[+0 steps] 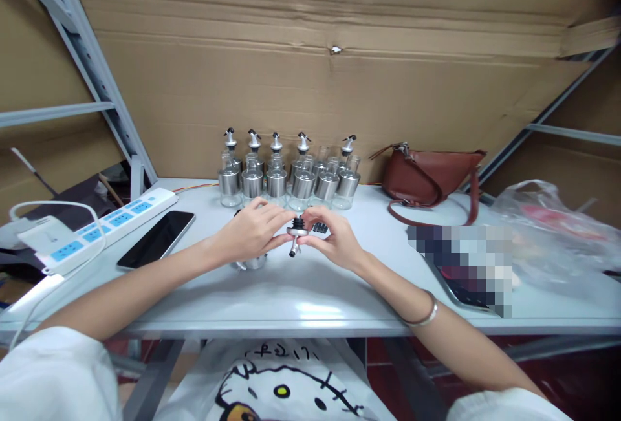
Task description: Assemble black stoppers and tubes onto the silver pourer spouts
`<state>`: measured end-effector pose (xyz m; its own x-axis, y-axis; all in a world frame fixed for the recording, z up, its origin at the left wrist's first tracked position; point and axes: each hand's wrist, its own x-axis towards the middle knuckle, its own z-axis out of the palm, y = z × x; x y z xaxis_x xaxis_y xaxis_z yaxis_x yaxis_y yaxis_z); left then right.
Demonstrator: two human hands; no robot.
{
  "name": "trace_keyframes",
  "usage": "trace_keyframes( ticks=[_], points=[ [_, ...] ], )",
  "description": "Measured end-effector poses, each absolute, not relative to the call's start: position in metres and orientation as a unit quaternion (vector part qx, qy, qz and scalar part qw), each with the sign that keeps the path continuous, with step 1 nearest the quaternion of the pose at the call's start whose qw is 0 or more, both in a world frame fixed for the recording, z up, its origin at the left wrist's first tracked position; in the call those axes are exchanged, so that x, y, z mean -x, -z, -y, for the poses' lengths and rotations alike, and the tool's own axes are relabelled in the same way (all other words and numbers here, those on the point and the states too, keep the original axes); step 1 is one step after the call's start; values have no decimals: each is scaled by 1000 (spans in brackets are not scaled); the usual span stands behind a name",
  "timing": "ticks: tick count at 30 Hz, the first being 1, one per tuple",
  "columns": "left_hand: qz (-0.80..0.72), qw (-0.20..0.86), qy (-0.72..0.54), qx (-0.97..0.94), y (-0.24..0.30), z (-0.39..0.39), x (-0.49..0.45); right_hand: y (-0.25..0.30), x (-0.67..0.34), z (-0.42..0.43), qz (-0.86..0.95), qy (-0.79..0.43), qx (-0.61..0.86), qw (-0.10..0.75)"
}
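My left hand [252,230] and my right hand [334,237] meet over the middle of a light grey table [291,301]. Between their fingertips they pinch a small metal pourer cap [295,233] with a black stopper on top and a spout pointing down. Under my left hand sits a glass bottle with a steel band [252,260], partly hidden. A few small black stoppers [319,227] lie just behind my right fingers. Behind the hands stand several glass oil bottles with steel bands and pourer tops [286,178] in rows.
A white power strip [104,224] and a dark phone [156,238] lie at the left. A brown leather bag [427,178] sits at the back right, a clear plastic bag [553,227] at the far right. Cardboard sheets [310,72] form the back wall.
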<state>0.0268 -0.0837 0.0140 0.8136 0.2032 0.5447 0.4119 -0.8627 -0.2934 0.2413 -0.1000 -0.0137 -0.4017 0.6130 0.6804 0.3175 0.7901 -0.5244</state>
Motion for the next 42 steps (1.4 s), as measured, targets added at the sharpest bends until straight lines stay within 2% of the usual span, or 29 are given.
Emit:
trace_keyframes(
  ticks=[6,10,15,20,25,28,33,42],
  points=[
    [157,152,243,945,-12,89,-29,14,-237,102,848,-151,269,431],
    [171,144,241,944,-14,92,-30,15,-235,102,840,-156,269,445],
    [144,187,267,934,-13,89,-30,14,-234,104,847,-137,261,441],
    [122,227,302,918,-12,91,-31,9,-232,108,889,-62,243,382],
    [130,173,312,925,-11,95,-33,5,-231,112,897,-3,211,389],
    [134,164,318,924,-9,96,-34,5,-230,113,885,-17,235,401],
    [129,142,315,929,-3,94,-34,7,-229,113,896,-55,238,371],
    [74,79,314,943,-9,95,-32,4,-229,118,898,-11,166,408]
  ],
)
